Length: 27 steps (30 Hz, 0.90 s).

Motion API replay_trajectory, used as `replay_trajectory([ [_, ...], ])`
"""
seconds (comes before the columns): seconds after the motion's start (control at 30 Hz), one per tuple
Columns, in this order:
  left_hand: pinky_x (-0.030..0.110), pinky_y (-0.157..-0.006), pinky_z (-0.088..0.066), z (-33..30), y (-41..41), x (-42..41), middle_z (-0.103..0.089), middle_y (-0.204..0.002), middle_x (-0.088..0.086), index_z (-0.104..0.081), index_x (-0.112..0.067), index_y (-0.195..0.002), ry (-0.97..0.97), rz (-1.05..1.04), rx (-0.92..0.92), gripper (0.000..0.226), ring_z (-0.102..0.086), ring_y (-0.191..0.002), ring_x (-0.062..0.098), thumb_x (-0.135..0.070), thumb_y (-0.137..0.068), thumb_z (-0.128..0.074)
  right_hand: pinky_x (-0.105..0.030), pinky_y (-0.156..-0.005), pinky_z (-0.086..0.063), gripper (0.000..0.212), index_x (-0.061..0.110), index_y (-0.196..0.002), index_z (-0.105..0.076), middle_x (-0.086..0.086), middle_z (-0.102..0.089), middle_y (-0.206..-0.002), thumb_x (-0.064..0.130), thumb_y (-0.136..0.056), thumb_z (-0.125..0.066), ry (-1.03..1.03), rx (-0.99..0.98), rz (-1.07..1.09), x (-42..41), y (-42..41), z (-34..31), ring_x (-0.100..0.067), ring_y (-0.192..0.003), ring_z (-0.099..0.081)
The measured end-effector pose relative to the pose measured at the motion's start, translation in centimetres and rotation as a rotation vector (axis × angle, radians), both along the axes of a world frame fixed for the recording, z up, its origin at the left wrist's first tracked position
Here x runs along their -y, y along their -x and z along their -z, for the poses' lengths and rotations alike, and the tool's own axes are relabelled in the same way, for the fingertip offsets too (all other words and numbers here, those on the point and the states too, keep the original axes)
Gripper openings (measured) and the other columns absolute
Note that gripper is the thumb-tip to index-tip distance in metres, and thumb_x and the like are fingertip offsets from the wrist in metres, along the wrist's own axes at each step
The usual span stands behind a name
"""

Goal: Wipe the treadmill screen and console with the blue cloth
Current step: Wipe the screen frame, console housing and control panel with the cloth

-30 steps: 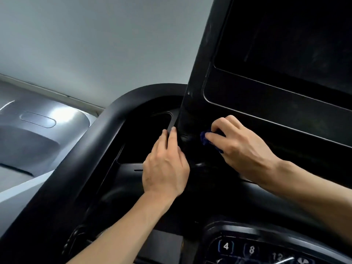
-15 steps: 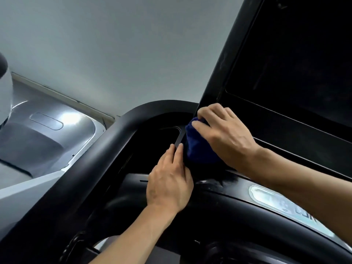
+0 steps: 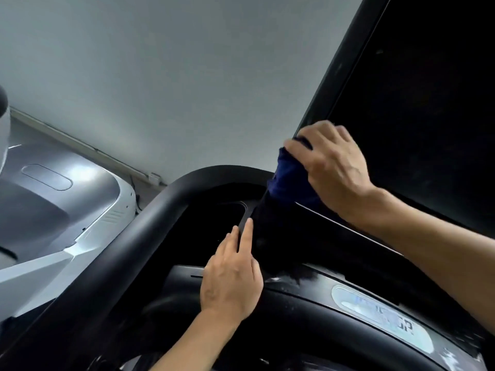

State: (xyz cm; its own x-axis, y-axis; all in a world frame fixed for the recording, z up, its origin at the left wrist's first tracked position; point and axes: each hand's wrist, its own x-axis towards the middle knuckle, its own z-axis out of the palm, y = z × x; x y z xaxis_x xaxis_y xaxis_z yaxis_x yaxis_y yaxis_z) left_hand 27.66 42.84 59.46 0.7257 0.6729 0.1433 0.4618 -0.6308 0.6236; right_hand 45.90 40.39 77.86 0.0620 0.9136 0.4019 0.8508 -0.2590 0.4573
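The treadmill's dark screen (image 3: 417, 108) fills the upper right, tilted, with a black frame. My right hand (image 3: 330, 167) grips the bunched blue cloth (image 3: 290, 180) against the screen's left edge, near its lower corner. My left hand (image 3: 231, 274) lies below with straight fingers touching the black support under that edge. The glossy black console (image 3: 308, 311) runs along the bottom, with a pale oval logo plate (image 3: 380, 319) on it.
A thick black handlebar (image 3: 150, 226) curves from the lower left up to the screen's edge. Behind it at the left stands a white and grey machine housing (image 3: 59, 207). A plain grey wall (image 3: 174, 76) fills the background.
My right hand has slid the cloth upward along the screen's left edge. My left hand has stayed on the support below. The view has tilted up, hiding the number keys.
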Motion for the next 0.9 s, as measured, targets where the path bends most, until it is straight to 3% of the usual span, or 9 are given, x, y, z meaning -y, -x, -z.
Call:
replay_trajectory([
  [0.07, 0.038, -0.095, -0.057, -0.3, 0.1, 0.0, -0.051, -0.152, 0.007, -0.021, -0.027, -0.161, 0.001, -0.003, -0.001, 0.067, -0.052, -0.137, 0.021, -0.032, -0.094, -0.026, -0.050, -0.092, -0.041, 0.050, 0.004, -0.106, -0.071, -0.018, -0.065, -0.110, 0.033, -0.087, -0.034, -0.100, 0.040, 0.094, -1.9, -2.8, -4.3, -0.041, -0.107, -0.057],
  [0.2, 0.038, -0.096, -0.057, -0.5, 0.2, 0.0, -0.051, -0.152, 0.008, -0.024, -0.025, -0.160, 0.029, -0.009, -0.003, 0.066, -0.052, -0.137, 0.022, -0.029, -0.095, -0.034, -0.043, -0.088, -0.038, 0.017, 0.013, -0.087, -0.072, -0.009, -0.067, -0.099, 0.026, -0.081, -0.064, 0.025, 0.113, 0.052, -2.9, -4.0, -4.2, -0.034, -0.104, -0.059],
  [0.37, 0.040, -0.095, -0.056, -0.7, 0.4, 0.0, -0.052, -0.151, 0.007, -0.028, -0.028, -0.160, 0.046, 0.004, -0.007, 0.068, -0.054, -0.136, 0.023, -0.028, -0.093, -0.044, -0.043, -0.111, -0.036, 0.034, 0.007, -0.128, -0.063, -0.011, -0.059, -0.138, 0.023, -0.101, -0.048, 0.273, 0.065, -0.092, 1.0, 0.5, 3.5, -0.033, -0.138, -0.045],
  [0.5, 0.042, -0.088, -0.059, -0.6, 0.5, -0.3, -0.058, -0.144, 0.011, -0.039, -0.026, -0.155, 0.054, 0.023, -0.002, 0.065, -0.060, -0.129, 0.026, -0.023, -0.091, -0.050, -0.043, -0.106, -0.042, 0.030, 0.009, -0.127, -0.066, -0.007, -0.061, -0.138, 0.020, -0.102, -0.055, 0.123, 0.089, -0.002, -1.9, -3.6, -2.1, -0.030, -0.138, -0.045],
  [0.63, 0.039, -0.090, -0.058, -0.5, 0.4, -0.3, -0.056, -0.146, 0.012, -0.040, -0.027, -0.154, 0.022, 0.023, 0.009, 0.062, -0.058, -0.131, 0.026, -0.024, -0.093, -0.052, -0.045, -0.106, -0.038, 0.027, 0.008, -0.119, -0.071, -0.006, -0.062, -0.136, 0.017, -0.101, -0.054, -0.101, -0.033, 0.180, -5.5, -7.4, -8.6, -0.029, -0.138, -0.041],
  [0.73, 0.040, -0.087, -0.059, -0.3, 0.3, -0.4, -0.059, -0.143, 0.013, -0.043, -0.025, -0.153, 0.025, 0.023, 0.014, 0.064, -0.061, -0.127, 0.027, -0.022, -0.091, -0.058, -0.042, -0.107, -0.041, 0.022, 0.015, -0.108, -0.075, -0.006, -0.066, -0.129, 0.017, -0.096, -0.056, -0.168, -0.162, 0.166, -4.8, -5.3, -5.3, -0.025, -0.128, -0.048],
  [0.83, 0.041, -0.083, -0.061, -0.3, 0.3, -0.4, -0.060, -0.141, 0.014, -0.044, -0.023, -0.153, 0.023, 0.022, 0.024, 0.066, -0.063, -0.124, 0.028, -0.020, -0.089, -0.061, -0.043, -0.106, -0.040, 0.029, 0.011, -0.120, -0.072, -0.002, -0.066, -0.132, 0.013, -0.092, -0.065, -0.016, -0.210, 0.075, -1.5, -1.5, 0.0, -0.028, -0.136, -0.045],
  [0.9, 0.041, -0.083, -0.062, -0.2, 0.5, -0.4, -0.060, -0.141, 0.013, -0.045, -0.023, -0.152, 0.027, 0.022, 0.034, 0.066, -0.064, -0.124, 0.028, -0.019, -0.089, -0.062, -0.041, -0.107, -0.040, 0.030, 0.010, -0.122, -0.072, -0.001, -0.066, -0.133, 0.013, -0.093, -0.066, -0.004, -0.211, 0.036, -1.0, -1.1, -0.1, -0.028, -0.138, -0.045],
])
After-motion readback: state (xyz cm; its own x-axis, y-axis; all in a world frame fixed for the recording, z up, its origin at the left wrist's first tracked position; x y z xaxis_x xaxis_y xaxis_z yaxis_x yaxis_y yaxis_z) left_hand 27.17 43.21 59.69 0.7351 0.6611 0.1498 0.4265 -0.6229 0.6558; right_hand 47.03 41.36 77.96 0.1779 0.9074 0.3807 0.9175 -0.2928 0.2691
